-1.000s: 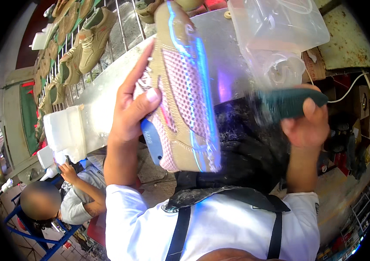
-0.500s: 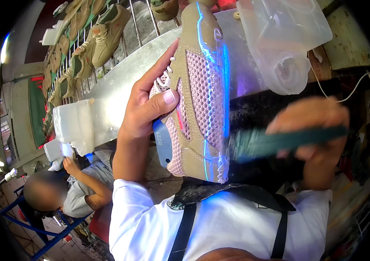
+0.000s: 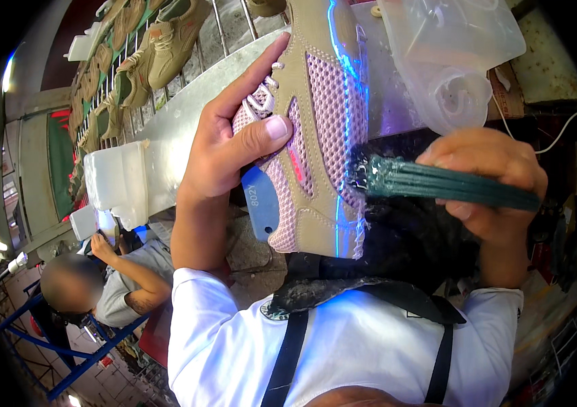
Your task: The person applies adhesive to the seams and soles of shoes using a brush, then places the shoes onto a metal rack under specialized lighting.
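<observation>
My left hand [image 3: 244,139] grips a tan and pink mesh shoe upper [image 3: 326,122] on a blue last [image 3: 261,200], its thumb pressed on the side by the laces. The toe points away from me, and a bright blue line glows along the lower side. In my right hand [image 3: 488,176] is a green-handled brush [image 3: 438,182], pinched between thumb and fingers. Its dark bristles [image 3: 360,175] touch the shoe's lower edge near the heel half, where the blue line runs.
Clear plastic containers stand at the right [image 3: 454,61] and left [image 3: 119,182] of the metal bench [image 3: 173,136]. Beyond it, a wire rack carries several tan shoes [image 3: 156,51]. Another person [image 3: 132,285] sits at the lower left. A white cable [image 3: 553,139] loops at the right.
The shoe has shifted slightly right and away from me. My right hand has carried the brush a little up along the shoe's edge, toward the toe; its motion blur is gone.
</observation>
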Available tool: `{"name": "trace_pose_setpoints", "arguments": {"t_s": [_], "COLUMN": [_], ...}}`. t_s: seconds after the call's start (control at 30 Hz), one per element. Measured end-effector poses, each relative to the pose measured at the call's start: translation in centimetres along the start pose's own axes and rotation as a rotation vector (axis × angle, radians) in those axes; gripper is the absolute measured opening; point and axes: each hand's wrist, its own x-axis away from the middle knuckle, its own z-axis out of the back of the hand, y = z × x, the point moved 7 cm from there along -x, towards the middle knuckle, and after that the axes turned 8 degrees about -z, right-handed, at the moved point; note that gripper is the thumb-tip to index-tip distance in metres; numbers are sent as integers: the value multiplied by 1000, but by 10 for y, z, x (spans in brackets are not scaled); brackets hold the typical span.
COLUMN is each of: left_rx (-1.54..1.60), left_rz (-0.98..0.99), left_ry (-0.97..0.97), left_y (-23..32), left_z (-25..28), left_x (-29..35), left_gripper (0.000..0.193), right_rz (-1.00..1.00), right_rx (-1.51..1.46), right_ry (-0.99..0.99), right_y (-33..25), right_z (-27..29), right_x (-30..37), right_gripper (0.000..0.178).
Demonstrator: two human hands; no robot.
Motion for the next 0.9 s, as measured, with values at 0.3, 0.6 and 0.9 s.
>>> {"name": "trace_pose_setpoints", "arguments": {"t_s": [0.3,0.6,0.9], "left_rx": [-9,-19,130], "left_rz": [23,96,227], "left_ry": [30,92,189], "left_y": [2,5,-5], "left_z": [-5,-6,-1], "left_x": [-3,-4,-5], "left_gripper": [72,68,61], "right_rz": [-124,-88,-97], "right_rx": [71,59,186], "right_ry": [-11,-148,-287], "right_y": [-17,-16,-35], "right_z": [-4,3,10], "right_x": [5,-4,-13], "right_gripper": [29,29,28]}}
